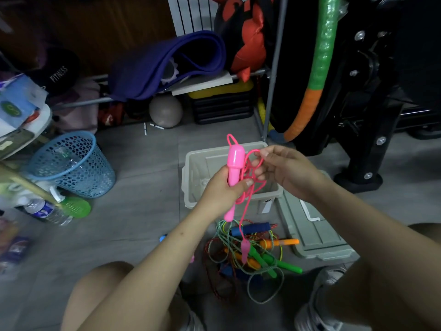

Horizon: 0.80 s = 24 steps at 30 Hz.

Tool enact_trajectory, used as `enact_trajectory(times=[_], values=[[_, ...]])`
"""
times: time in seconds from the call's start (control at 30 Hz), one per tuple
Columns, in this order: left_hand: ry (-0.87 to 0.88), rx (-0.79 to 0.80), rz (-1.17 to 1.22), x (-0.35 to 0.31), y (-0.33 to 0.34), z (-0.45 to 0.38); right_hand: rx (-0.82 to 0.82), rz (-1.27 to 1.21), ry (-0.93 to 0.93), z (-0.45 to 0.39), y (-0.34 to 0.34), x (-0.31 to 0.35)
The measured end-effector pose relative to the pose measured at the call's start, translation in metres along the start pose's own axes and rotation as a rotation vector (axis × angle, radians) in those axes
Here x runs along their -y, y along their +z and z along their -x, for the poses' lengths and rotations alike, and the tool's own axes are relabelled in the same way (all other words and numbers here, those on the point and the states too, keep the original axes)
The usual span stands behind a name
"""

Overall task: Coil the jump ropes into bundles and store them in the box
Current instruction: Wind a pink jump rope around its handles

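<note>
My left hand (220, 191) grips the pink jump rope's handle (235, 163) upright over the open grey box (191, 173), thumb pressing several cord loops against it. My right hand (284, 168) pinches a loop of the pink cord (254, 155) just right of the handle. The rope's second pink handle (244, 250) dangles below on a strand. On the floor in front of the box lies a tangled pile of jump ropes (253, 254) with blue, orange and green handles.
The box's grey lid (312, 232) lies on the floor to its right. A blue mesh basket (71, 163) and bottles stand at left. A rack with a purple mat (167, 65) and a black machine frame (362, 139) stand behind. My knees frame the pile.
</note>
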<state>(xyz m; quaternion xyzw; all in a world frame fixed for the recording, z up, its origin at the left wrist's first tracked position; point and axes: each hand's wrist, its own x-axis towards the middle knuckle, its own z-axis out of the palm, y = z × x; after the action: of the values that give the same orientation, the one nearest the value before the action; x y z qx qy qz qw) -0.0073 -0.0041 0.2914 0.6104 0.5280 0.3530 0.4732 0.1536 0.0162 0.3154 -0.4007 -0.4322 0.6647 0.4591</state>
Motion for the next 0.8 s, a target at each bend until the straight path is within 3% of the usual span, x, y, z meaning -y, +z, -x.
enact_trajectory(times=[0.23, 0.37, 0.53, 0.63, 0.73, 0.8], values=[[0.006, 0.025, 0.017, 0.0, 0.003, 0.001, 0.086, -0.12, -0.024, 0.001, 0.007, 0.0], [-0.015, 0.065, 0.024, -0.002, 0.003, 0.001, 0.056, -0.106, -0.065, 0.001, 0.007, 0.003], [-0.056, 0.015, 0.009, -0.005, -0.001, 0.0, -0.157, 0.349, -0.183, -0.002, 0.002, 0.004], [-0.087, -0.077, 0.03, -0.005, -0.006, -0.003, -0.265, 0.538, -0.088, 0.001, 0.002, -0.011], [-0.11, -0.129, 0.11, -0.002, -0.011, -0.007, -0.189, 0.659, 0.145, 0.01, 0.006, -0.025], [-0.121, -0.155, 0.243, -0.001, -0.014, -0.009, -0.121, 0.726, 0.202, 0.015, 0.008, -0.034]])
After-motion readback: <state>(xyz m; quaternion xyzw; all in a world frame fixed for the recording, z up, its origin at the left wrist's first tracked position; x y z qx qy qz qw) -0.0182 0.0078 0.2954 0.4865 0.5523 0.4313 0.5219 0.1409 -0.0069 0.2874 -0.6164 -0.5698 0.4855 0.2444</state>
